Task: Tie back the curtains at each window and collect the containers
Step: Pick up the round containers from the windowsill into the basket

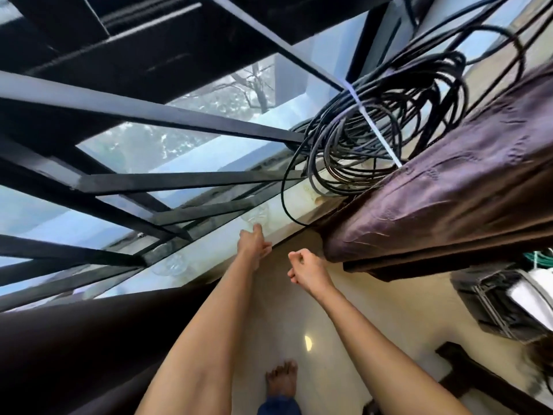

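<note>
Two curtains flank the barred window [179, 151]: the purple curtain [449, 187] looks bunched back and the dark curtain [74, 339] hangs aside, so I judge collecting is the step in hand. Below the cable coil [374, 130], a clear container [258, 215] and a second container [171, 265] sit on the sill [215, 248]. My left hand [253, 242] reaches the first, grip narrow, not yet round it. My right hand [305, 263] is curled, empty. Next, I should close gently on the glass wall.
</note>
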Demonstrator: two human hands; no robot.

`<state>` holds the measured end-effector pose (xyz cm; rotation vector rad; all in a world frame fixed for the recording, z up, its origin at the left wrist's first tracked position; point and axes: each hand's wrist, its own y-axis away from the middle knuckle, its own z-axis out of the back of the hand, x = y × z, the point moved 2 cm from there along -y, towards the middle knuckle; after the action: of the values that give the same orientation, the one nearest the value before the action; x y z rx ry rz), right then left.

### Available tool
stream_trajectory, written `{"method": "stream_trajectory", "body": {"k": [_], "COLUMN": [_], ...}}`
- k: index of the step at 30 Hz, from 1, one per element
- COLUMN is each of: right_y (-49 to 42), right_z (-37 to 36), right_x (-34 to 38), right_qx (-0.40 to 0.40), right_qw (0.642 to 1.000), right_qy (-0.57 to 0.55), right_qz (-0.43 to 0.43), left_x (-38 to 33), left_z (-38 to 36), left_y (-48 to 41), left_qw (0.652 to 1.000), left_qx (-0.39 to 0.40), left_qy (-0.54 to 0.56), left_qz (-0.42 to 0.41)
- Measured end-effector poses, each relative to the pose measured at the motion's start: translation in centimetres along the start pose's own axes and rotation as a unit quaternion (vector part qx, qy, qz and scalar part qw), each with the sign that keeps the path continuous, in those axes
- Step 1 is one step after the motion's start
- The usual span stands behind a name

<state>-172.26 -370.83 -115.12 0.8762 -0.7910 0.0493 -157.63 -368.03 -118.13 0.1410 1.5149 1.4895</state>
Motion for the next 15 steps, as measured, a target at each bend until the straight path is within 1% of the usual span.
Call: {"method": "stream_trajectory", "body": {"k": [3,6,11,15], "right_y": [-1.1,-1.8,-2.0,-1.4], "right_z": [-0.4,-0.6,-0.8,-0.5], "right_x": [-0.1,-0.2,-0.4,-0.4], "right_qx": [0.001,0.001,0.004,0.005], "right_qw": [1.000,1.000,1.000,0.999], "right_qy": [0.012,0.020,0.028,0.039], "right_qz": [0.012,0.016,0.012,0.010], "left_x": [-1.1,-2.1,-2.3,-1.2], "left_z": [-0.4,-0.3,0.0,0.3], "left_y": [-1.5,-2.4,-2.4,-1.4], "left_qw": [0.998,0.997,0.994,0.997], "left_qx": [0.013,-0.009,-0.006,-0.010], "left_qy": [0.059,0.074,0.111,0.070], "left_qz": [0.012,0.001,0.022,0.016]}}
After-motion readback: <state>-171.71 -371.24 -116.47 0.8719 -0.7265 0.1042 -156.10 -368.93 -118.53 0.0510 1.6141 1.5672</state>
